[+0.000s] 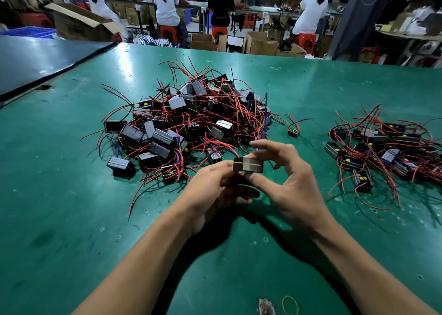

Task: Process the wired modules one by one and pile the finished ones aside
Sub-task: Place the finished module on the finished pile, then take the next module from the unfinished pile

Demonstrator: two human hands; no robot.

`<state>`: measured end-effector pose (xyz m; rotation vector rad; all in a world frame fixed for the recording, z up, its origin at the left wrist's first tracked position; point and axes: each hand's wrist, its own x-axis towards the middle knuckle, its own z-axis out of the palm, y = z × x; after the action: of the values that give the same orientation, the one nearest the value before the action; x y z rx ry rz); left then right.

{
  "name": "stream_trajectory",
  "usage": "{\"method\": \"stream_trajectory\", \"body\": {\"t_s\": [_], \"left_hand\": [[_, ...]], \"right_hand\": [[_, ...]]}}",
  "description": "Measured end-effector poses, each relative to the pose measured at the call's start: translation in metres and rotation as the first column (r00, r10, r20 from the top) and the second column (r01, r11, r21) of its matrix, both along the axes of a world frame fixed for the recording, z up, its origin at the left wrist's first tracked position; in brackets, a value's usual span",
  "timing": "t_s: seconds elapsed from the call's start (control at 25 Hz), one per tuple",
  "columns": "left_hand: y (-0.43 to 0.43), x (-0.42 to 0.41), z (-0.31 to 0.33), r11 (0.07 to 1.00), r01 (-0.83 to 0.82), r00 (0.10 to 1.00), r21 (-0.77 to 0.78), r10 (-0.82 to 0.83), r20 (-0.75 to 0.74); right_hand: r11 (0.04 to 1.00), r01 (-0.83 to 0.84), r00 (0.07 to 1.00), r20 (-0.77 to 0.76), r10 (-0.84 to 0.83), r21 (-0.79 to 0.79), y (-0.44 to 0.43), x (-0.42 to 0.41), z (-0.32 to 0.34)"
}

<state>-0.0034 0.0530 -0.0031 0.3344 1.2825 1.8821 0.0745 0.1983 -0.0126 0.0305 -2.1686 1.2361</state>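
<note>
Head camera showed the left hand (215,190) and right hand (291,185) together pinching one module (248,165) above the worktop (71,195). Judging by the small side pile (382,152) against the big central heap (191,123), most work lay ahead.

A factory assembly floor: a broad green-matted counter (71,195) carries heaps of wired modules (191,123), and across the top of the frame workers (166,4) sit on red stools (218,31) at further counters (267,9) among open cardboard boxes (79,25) and a blue crate (31,31).
</note>
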Motion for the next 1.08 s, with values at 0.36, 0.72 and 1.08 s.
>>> {"method": "stream_trajectory", "body": {"t_s": [0.36,0.72,1.08], "left_hand": [[-0.013,-0.007,0.005,0.985,0.16,0.983,0.069,-0.165,0.079],[-0.019,-0.019,0.011,0.94,-0.175,0.982,0.293,0.145,0.121],[-0.028,-0.037,0.014,0.863,-0.419,0.896,0.283,0.344,0.28]], "right_hand": [[0.898,-0.225,0.971,-0.166,0.173,-0.379,-0.005,0.002,0.002],[0.98,0.182,0.976,0.135,-0.169,-0.086,-0.009,-0.022,-0.028],[0.854,0.232,0.797,0.413,-0.442,0.465,-0.024,-0.074,-0.027]]}}
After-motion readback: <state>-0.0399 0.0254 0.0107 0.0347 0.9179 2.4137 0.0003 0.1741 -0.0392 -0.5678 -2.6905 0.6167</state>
